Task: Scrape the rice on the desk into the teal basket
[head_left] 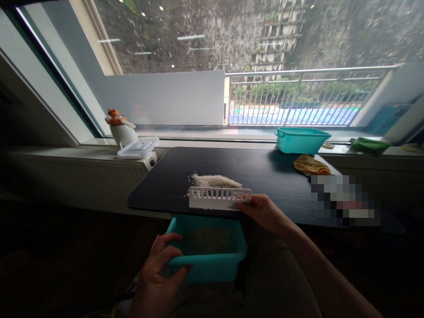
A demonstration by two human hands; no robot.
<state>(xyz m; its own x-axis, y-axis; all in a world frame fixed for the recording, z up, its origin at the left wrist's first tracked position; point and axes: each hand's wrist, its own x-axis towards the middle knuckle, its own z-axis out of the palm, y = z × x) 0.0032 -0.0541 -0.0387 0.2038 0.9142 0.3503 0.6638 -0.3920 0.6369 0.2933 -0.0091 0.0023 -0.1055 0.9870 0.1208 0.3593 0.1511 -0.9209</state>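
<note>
A small heap of white rice (216,180) lies on the black tabletop (265,172) near its front edge. Just in front of the heap stands a white slotted plastic divider (218,197), on its long edge. My right hand (265,212) grips the divider's right end, fingers closed round it. Below the table edge sits a teal plastic bin (207,249) with rice grains in its bottom. My left hand (159,269) holds the bin's near left rim, thumb inside and fingers wrapped on the outside.
A second teal bin (301,140) stands at the table's back right, beside a yellow cloth (309,165). On the sill at left are a clear plastic box (137,149) and a small orange-topped figure (118,126). A green cloth (369,145) lies far right.
</note>
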